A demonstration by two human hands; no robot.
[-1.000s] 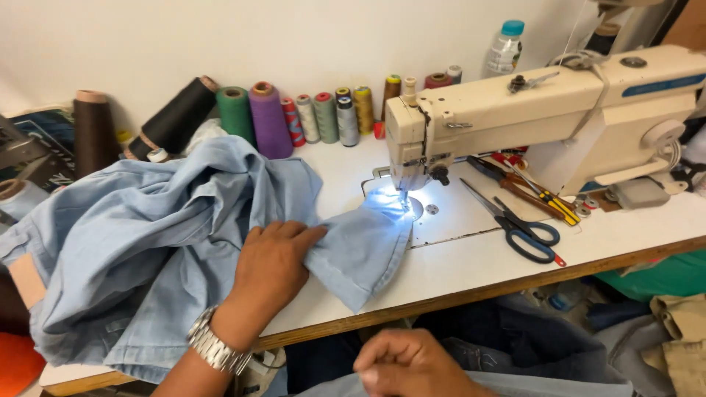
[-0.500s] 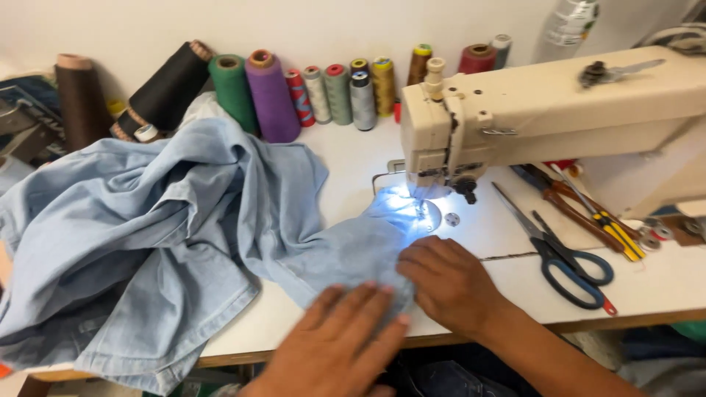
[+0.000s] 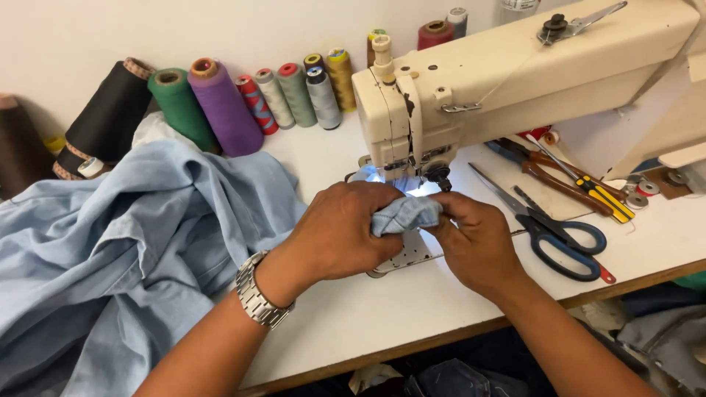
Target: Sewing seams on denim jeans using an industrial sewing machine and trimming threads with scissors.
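The left hand [image 3: 340, 234] and the right hand [image 3: 474, 239] meet in the middle of the white wooden table [image 3: 368, 323], and both pinch the same small folded piece of light blue cloth [image 3: 406, 214]. The left fingers curl tight over the left end of the fold, and the right fingertips [image 3: 450, 202] squeeze its right end, so both hands are gripping the cloth. The fold sits between the two hands, just in front of the needle part of the cream metal sewing machine [image 3: 471, 81], where a little lamp glows white just past the fingertips. Under the fingers lies the shiny metal plate [image 3: 407, 254] of the machine. A silver metal watch [image 3: 259, 291] goes round the left wrist. Off to the left of the left fingers, the big light blue shirt cloth [image 3: 110, 250] lies in a soft heap on the table. Far past the fingers, along the wall, thread cones stand in a row: a big black cone [image 3: 110, 114], a green cone [image 3: 180, 103], a purple cone [image 3: 223, 106], and then small spools [image 3: 298, 92] in red, grey, green and yellow. Just right of the right fingers lie scissors with blue handles [image 3: 548, 228], and beyond them a yellow and black screwdriver [image 3: 588, 184] and pliers with brown handles [image 3: 555, 176].
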